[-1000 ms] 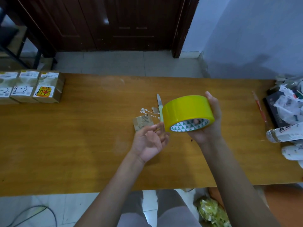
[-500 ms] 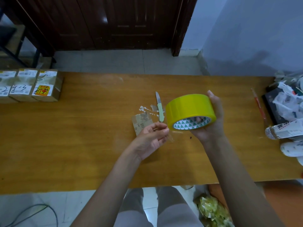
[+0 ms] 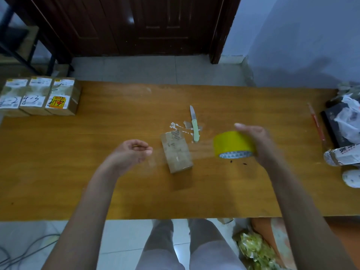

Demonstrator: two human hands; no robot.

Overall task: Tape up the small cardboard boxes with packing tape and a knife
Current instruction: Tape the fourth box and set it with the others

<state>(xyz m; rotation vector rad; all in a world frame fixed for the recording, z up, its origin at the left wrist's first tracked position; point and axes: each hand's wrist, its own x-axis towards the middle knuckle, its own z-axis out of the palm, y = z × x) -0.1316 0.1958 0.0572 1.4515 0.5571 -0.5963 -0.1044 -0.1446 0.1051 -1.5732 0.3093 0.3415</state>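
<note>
A small cardboard box lies on the wooden table near the middle. My right hand grips a yellow roll of packing tape to the right of the box. My left hand is to the left of the box and pinches the free end of a clear tape strip that stretches over the box toward the roll. A folding knife with a pale green handle lies open on the table just behind the box, among torn tape scraps.
Three labelled cardboard boxes stand in a row at the table's far left corner. A red pen, plastic bags and a bottle crowd the right end. A dark door is beyond the table.
My hands have moved apart: the left went left pulling the tape end, the right carried the roll right and down. A length of tape now spans the box, which was hidden before.
</note>
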